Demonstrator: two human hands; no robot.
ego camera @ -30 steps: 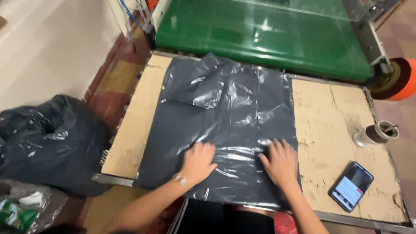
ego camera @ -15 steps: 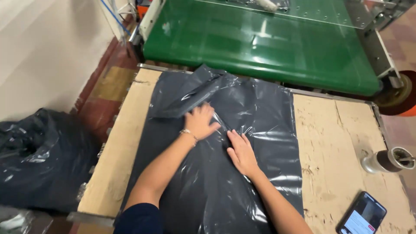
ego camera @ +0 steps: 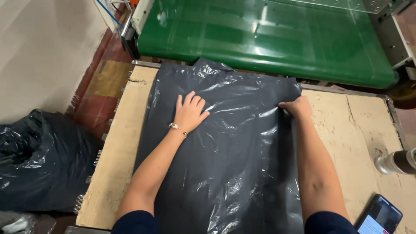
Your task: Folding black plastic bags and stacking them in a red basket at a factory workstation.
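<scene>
A large black plastic bag [ego camera: 225, 173] lies spread flat on a worn wooden worktable [ego camera: 117, 164]. My left hand [ego camera: 189, 112] rests palm down on the upper left part of the bag, fingers apart, with a thin bracelet at the wrist. My right hand [ego camera: 297, 107] is at the bag's right edge near its top corner, fingers curled onto the plastic there. The bag's top edge reaches the far rim of the table, next to a green conveyor belt [ego camera: 268, 39].
A stuffed black bag [ego camera: 39, 160] sits on the floor to the left of the table. A metal roll-shaped object [ego camera: 396, 161] and a phone with a lit screen [ego camera: 379, 214] lie at the table's right side. Red floor tiles show at the upper left.
Both hands slid away from the body up the bag. The left hand flattened the folded upper left part, and the right hand moved out to the right edge. The bag now lies smoother.
</scene>
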